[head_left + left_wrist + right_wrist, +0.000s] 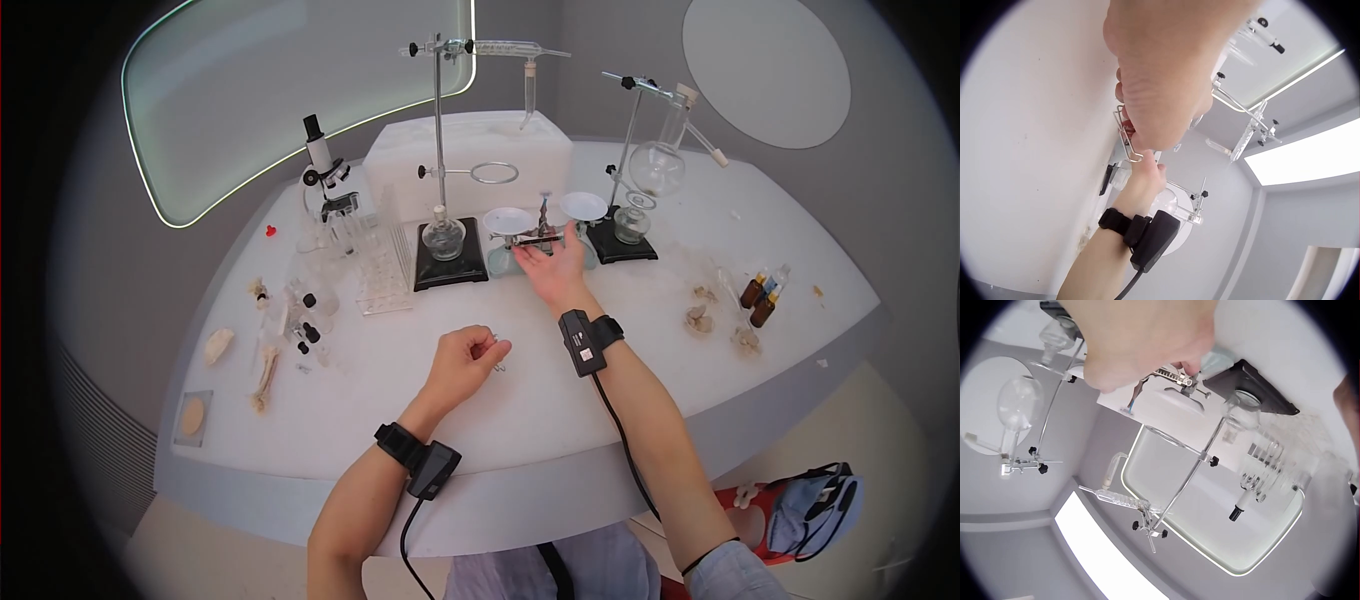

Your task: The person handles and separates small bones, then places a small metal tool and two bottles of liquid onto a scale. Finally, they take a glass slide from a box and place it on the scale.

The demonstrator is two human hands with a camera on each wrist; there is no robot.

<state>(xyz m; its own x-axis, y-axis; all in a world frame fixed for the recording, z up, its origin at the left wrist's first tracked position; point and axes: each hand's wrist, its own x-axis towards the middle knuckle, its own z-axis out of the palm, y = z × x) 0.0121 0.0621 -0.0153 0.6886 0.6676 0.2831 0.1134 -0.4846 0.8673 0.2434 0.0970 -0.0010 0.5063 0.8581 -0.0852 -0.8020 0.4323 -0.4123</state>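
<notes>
My left hand is curled over the front middle of the table. It grips a bent metal wire clamp, whose looped end sticks out past the fingers; the rest is hidden in the hand. Farther forward, my right hand reaches palm up to the two-pan balance, fingers extended along its front below the beam and thumb raised beside it. In the right wrist view the fingertips are right at the graduated beam. The balance's white pans stand on either side of the beam.
Left of the balance stands a ring stand with a flask on its black base; a second stand holds a distilling flask at right. A microscope, glass tubes and dropper bottles occupy the left. Brown bottles lie right.
</notes>
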